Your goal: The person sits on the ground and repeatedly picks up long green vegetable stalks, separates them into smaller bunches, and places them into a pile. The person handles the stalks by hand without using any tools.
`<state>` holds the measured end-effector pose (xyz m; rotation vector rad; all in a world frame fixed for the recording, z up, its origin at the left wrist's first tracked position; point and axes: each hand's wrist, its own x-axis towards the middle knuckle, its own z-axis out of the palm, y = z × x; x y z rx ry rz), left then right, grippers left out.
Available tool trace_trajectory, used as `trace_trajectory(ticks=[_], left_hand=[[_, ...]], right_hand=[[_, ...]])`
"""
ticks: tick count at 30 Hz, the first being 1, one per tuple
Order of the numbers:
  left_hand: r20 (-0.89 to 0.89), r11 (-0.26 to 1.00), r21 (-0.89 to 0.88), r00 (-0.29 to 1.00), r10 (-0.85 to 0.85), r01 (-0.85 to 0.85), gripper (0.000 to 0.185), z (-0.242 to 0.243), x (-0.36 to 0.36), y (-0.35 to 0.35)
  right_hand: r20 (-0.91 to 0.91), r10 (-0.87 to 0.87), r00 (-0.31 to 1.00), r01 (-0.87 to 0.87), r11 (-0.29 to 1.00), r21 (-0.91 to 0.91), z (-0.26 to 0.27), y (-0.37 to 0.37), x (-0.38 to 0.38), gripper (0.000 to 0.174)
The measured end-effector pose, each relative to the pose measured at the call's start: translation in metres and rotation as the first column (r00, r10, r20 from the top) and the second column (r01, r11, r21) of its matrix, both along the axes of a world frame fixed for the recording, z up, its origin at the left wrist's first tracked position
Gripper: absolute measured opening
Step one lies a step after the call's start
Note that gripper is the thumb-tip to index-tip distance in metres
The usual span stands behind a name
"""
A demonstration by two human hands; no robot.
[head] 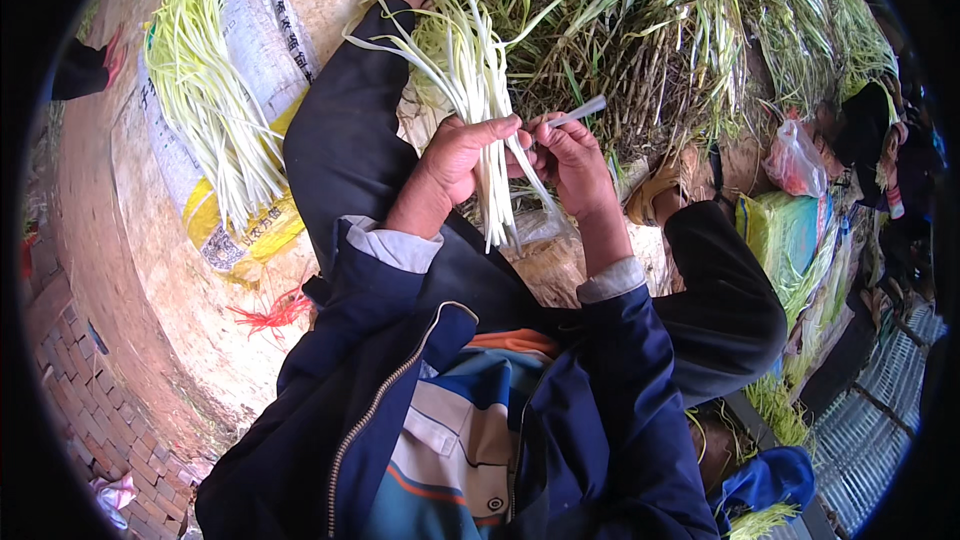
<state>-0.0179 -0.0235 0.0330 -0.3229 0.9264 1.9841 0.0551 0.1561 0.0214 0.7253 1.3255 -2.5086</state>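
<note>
My left hand [454, 161] is closed round a bunch of blanched garlic chives [471, 79], white at the stems and pale yellow towards the leaves. The bunch stands over my lap, leaf ends away from me and stem ends towards me. Close beside it, my right hand [576, 165] pinches a pale, translucent strip [581, 111] that sticks out past the thumb. One stalk slants from the bunch below the right fingers; whether they touch it is hidden.
On my left, a larger pile of blanched chives [210, 97] lies on a white and yellow woven sack [259, 37] bearing print. Red plastic strands [274, 313] lie nearer me. Ahead spreads a heap of untrimmed stalks [637, 37]. A plastic bag [796, 157] sits right; another person's foot [114, 56] shows left.
</note>
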Motion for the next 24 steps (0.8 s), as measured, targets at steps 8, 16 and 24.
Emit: trace_trajectory(ticks=[8, 16, 24], left_hand=[[-0.04, 0.999, 0.04, 0.999, 0.022, -0.02, 0.043, 0.0, -0.001, 0.001], [-0.067, 0.993, 0.104, 0.997, -0.039, 0.046, 0.063, -0.002, -0.002, 0.004], [-0.068, 0.988, 0.144, 0.997, -0.044, 0.054, 0.048, -0.001, -0.001, 0.0]], right_hand=[[0.046, -0.164, 0.985, 0.161, 0.984, 0.075, -0.003, 0.0, -0.02, 0.012], [0.048, -0.345, 0.937, 0.32, 0.908, 0.27, -0.009, 0.037, -0.041, 0.015], [0.004, -0.536, 0.844, 0.474, 0.75, 0.462, -0.03, 0.126, -0.026, 0.012]])
